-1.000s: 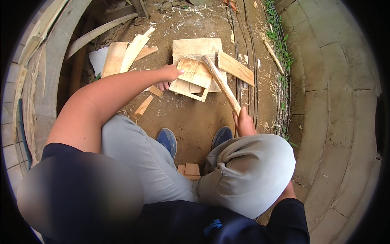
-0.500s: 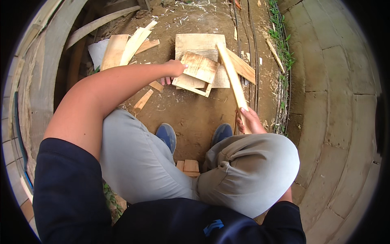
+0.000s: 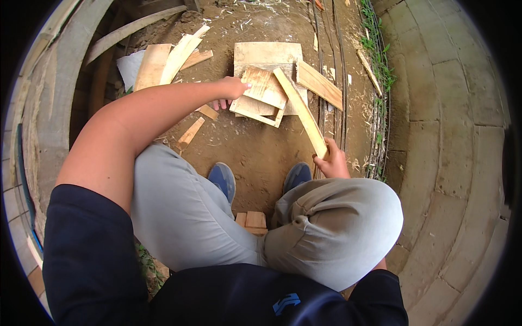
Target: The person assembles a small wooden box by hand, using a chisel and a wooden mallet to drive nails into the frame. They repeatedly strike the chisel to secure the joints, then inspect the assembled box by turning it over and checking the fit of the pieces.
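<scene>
My left hand (image 3: 231, 89) grips the left side of a small wooden box frame (image 3: 265, 88), with the thumb on its top panel and the other fingers below the edge. A gap shows along the near side, between panel and frame. Beneath the frame lies a wider pale board (image 3: 266, 52) on the ground. My right hand (image 3: 333, 161) is closed around the near end of a long, thin wooden slat (image 3: 304, 117). The slat slants away to the left, its far end by the right edge of the frame's panel; whether they touch I cannot tell.
A short plank (image 3: 321, 86) lies right of the board, across dark rods (image 3: 343, 65). Several offcuts (image 3: 153, 65) lie at the left, and wood blocks (image 3: 254, 220) sit between my feet. A block wall (image 3: 451, 141) runs along the right, a large timber (image 3: 60, 92) along the left.
The slat's far end has swung left, from over the short plank to the frame's panel. My right hand has moved slightly up. My left hand keeps its hold on the frame.
</scene>
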Tool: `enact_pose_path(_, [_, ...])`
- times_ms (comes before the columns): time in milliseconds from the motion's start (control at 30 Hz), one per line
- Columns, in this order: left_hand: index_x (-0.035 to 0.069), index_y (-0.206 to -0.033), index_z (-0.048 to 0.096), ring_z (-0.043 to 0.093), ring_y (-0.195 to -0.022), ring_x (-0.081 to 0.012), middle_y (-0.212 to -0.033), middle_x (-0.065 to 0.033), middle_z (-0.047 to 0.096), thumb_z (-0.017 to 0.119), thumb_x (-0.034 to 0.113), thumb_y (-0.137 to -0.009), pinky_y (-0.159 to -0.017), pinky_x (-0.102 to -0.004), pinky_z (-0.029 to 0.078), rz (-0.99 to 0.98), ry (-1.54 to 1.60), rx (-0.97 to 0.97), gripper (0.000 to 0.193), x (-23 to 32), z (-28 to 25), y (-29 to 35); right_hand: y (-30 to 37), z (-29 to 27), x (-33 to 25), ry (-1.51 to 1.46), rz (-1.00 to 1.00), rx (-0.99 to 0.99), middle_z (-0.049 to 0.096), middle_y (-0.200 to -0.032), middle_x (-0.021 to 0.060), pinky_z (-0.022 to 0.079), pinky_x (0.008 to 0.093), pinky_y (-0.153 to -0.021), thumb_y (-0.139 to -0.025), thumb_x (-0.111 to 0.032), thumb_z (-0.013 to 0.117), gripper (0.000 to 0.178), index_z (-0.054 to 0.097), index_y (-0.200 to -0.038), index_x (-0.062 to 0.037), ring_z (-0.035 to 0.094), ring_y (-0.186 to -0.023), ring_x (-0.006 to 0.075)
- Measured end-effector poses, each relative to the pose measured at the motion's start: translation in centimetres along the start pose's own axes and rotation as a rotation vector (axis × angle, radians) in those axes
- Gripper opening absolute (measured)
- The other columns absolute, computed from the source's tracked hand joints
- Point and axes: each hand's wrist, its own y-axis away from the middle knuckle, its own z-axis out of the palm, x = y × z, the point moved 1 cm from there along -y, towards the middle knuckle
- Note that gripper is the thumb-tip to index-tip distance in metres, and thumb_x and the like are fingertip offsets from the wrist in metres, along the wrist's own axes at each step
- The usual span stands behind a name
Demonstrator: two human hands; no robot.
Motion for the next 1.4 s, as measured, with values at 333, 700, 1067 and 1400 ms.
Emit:
enact_pose_path(333, [-0.009,-0.135,0.048,0.071,-0.085,-0.041,-0.097,-0.0273,0.067,0.036,0.064,-0.101,-0.063,-0.0585,0.061,-0.003,0.069,-0.012,0.082,-0.9,-0.4,0.4,-2.0,-2.3,-7.4,-0.211,-0.34,0.306,0.068,-0.091,0.0194,0.055,0.041,-0.07,-0.089,-0.013,0.068,0.051,0.045,-0.133,0.0001,0.07,-0.076,0.0286])
enact_pose_path(700, [-0.008,-0.139,0.045,0.072,-0.085,-0.0368,-0.098,-0.026,0.067,0.032,0.066,-0.101,-0.063,-0.0525,0.062,-0.012,0.024,-0.011,0.084,-1.4,0.1,0.3,-1.4,0.3,-5.2,0.061,0.009,0.016,0.067,-0.087,0.0285,0.051,0.0508,-0.072,-0.09,-0.029,0.071,0.04,0.052,-0.109,-0.0007,0.068,-0.079,0.0453])
enact_pose_path(1067, [-0.013,-0.141,0.037,0.071,-0.085,-0.0282,-0.127,-0.028,0.059,0.066,0.07,-0.081,-0.053,-0.0336,0.059,0.097,0.04,0.092,0.107,0.0,1.8,0.2,-2.3,0.4,-0.6,-0.041,0.016,0.15,0.067,-0.092,0.0137,0.05,0.0356,-0.075,-0.088,-0.023,0.077,0.04,0.063,-0.114,0.0035,0.06,-0.082,0.0186])
enact_pose_path(1400, [0.003,-0.125,0.058,0.072,-0.069,-0.0293,-0.092,-0.02,0.073,0.07,0.016,-0.079,-0.063,-0.0395,0.057,0.199,0.062,0.34,0.05,-0.8,1.1,0.6,-3.0,0.4,-1.0,0.031,-0.047,0.175,0.067,-0.111,0.0201,0.051,0.0405,-0.084,-0.088,-0.029,0.077,0.049,0.062,-0.121,0.0027,0.067,-0.097,0.0328])
